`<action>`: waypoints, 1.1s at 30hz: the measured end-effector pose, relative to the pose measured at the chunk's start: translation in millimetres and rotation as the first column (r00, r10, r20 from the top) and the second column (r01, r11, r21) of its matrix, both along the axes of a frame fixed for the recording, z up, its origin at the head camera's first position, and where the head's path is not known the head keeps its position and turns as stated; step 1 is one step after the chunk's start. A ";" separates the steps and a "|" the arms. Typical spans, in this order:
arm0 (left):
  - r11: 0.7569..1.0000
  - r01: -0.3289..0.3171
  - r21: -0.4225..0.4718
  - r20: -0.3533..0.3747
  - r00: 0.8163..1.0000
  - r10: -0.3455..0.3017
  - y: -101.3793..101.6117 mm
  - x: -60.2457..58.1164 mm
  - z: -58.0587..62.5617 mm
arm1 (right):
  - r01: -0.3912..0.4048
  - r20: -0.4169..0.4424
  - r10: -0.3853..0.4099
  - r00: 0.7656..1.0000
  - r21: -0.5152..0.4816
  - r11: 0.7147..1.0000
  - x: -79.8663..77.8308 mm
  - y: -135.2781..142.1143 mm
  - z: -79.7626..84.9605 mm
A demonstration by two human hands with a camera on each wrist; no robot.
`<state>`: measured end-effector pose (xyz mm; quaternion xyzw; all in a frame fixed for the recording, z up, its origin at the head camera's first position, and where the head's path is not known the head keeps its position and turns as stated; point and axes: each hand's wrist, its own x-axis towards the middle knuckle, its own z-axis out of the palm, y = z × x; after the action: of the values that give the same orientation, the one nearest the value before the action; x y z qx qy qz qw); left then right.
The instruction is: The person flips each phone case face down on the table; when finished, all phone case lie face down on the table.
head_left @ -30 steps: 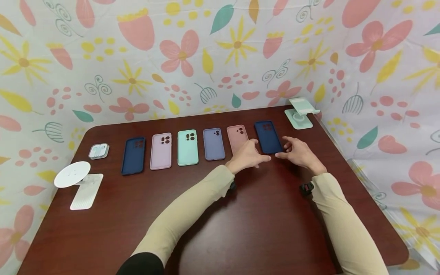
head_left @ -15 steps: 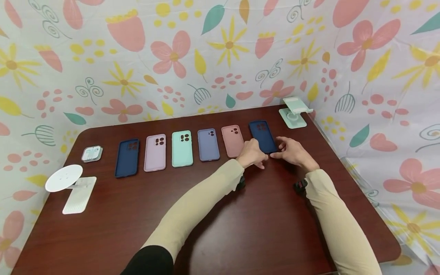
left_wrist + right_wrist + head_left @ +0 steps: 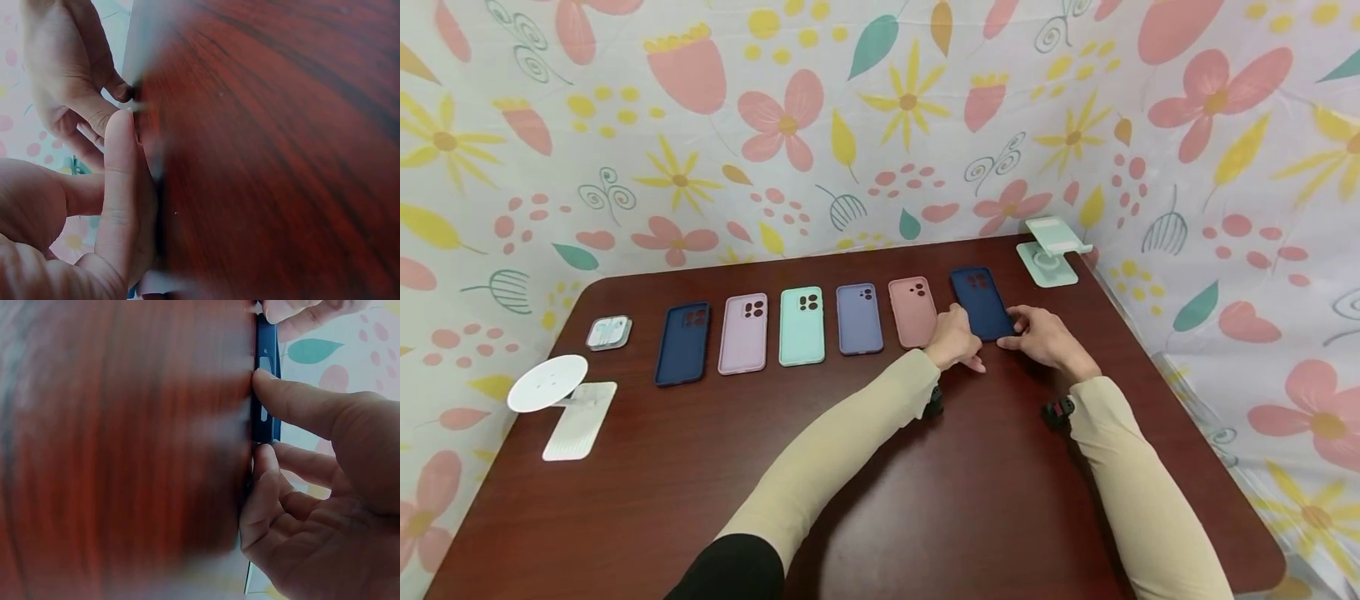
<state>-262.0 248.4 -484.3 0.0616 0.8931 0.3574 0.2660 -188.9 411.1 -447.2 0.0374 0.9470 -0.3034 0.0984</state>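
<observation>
A dark blue phone case (image 3: 981, 307) lies face down at the right end of a row on the table, its camera cutouts toward the wall. My right hand (image 3: 1047, 340) grips its near right corner; in the right wrist view the thumb presses the near edge of the case (image 3: 268, 340) and the other fingers curl along its side. At the near left corner my left hand (image 3: 953, 337) holds the case, index finger along the side and thumb low in front. A pink phone case (image 3: 913, 310) lies just left of that hand, partly overlapped by it.
Leftward along the row lie periwinkle (image 3: 859, 321), mint (image 3: 802, 329), lilac (image 3: 742, 335) and another dark blue phone case (image 3: 682, 346). A white stand (image 3: 580, 423) and a small clear box (image 3: 609, 332) are at far left, a mint folding stand (image 3: 1047, 267) at back right.
My left hand has moved right, off the pink case, to the left corner of the dark blue case. The right hand has closed in on its right corner. The head view shifted slightly.
</observation>
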 end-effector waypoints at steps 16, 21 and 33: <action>0.972 -0.064 0.224 0.101 0.994 0.042 -14.4 21.5 18.0 | 0.005 -0.050 -0.004 0.999 0.020 1.000 10.6 -7.2 11.2; 0.932 -0.113 0.343 0.122 0.990 0.074 -22.6 35.6 33.9 | -0.014 -0.126 0.021 0.992 0.056 0.998 13.6 -10.4 19.8; 0.878 -0.100 0.469 0.116 0.992 0.051 -29.0 48.8 45.8 | -0.041 -0.201 0.052 0.978 0.060 0.997 21.7 -18.6 30.1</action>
<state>-213.1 219.4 -438.5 0.0721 0.7661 0.5774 0.2731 -167.1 392.5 -417.0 -0.0132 0.9608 -0.2767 0.0074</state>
